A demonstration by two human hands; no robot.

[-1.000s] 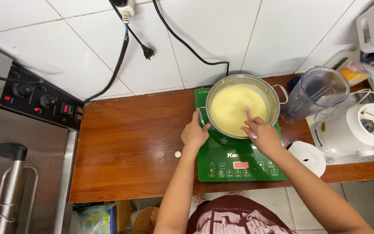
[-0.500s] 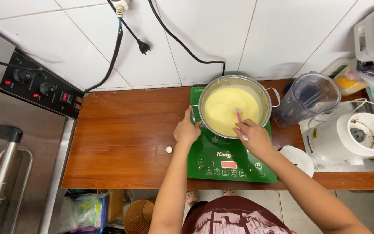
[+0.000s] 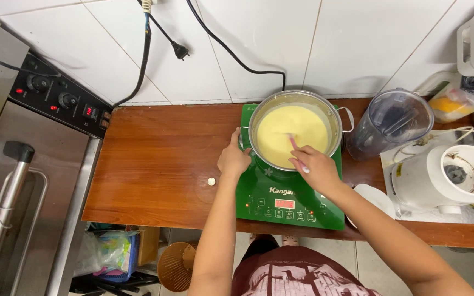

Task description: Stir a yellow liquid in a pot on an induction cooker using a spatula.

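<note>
A steel pot (image 3: 333, 118) of pale yellow liquid (image 3: 281, 131) stands on a green induction cooker (image 3: 281, 200) on the brown wooden counter (image 3: 154, 164). My left hand (image 3: 232, 160) grips the pot's left handle. My right hand (image 3: 314, 169) holds a light-coloured stirring utensil (image 3: 297, 151) whose end dips into the yellow liquid at the pot's near right side.
A dark blender jug (image 3: 393, 120) and a white blender base (image 3: 448, 178) stand right of the cooker, with a white lid (image 3: 377, 200) in front. A steel oven (image 3: 34, 164) with red knobs is at the left. A small round white object (image 3: 211, 181) lies on the counter.
My right hand has shifted the utensil within the yellow liquid, stirring. My left hand has stayed on the pot's handle. The camera view has drifted slightly.
</note>
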